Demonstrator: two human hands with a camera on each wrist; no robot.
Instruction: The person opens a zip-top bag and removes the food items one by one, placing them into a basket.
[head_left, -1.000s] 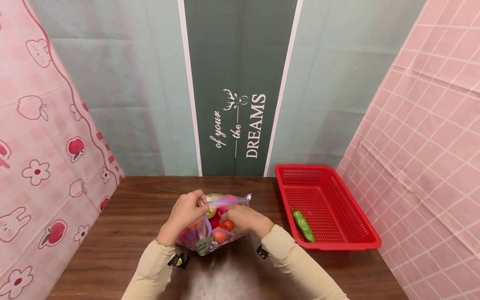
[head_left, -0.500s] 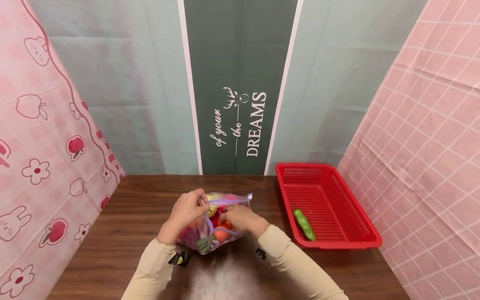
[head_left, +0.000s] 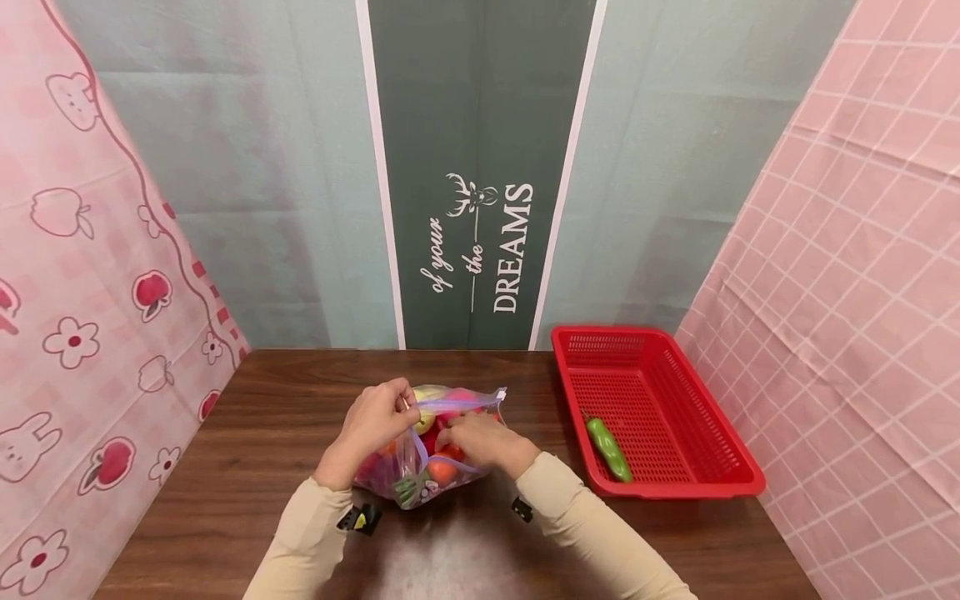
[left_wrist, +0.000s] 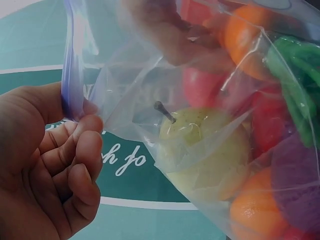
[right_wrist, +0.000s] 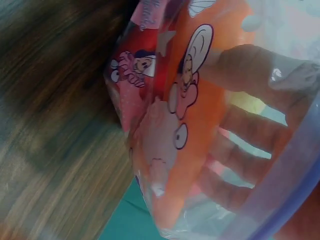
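Observation:
A clear zip bag (head_left: pixel 410 490) with a purple zip edge stands mouth-up on the table, filled with several toy fruits and vegetables. At its left side my left hand (head_left: pixel 381 421) pinches the zip edge between thumb and index finger, the other fingers curled below. My right hand (head_left: pixel 483 437) reaches into the bag's mouth. In the right wrist view its fingers (right_wrist: pixel 255 127) lie against a long orange piece (right_wrist: pixel 192 130), partly hidden by printed plastic. Through the bag, the left wrist view shows a yellow-green apple (left_wrist: pixel 205 150), an orange (left_wrist: pixel 255 207) and a green piece (left_wrist: pixel 295 75).
To the right stands a red slotted basket (head_left: pixel 716 417) with one green pepper (head_left: pixel 608 451) along its left side. The brown wooden table (head_left: pixel 217 475) ends at a curtain behind, and pink cloths hang at both sides. A white slider (head_left: pixel 501 395) sits at the zip's right end.
My right hand has shifted slightly left within the bag's mouth, its fingers looking less bent. An orange tip now shows beside it at the right. My left hand keeps its pinch on the edge.

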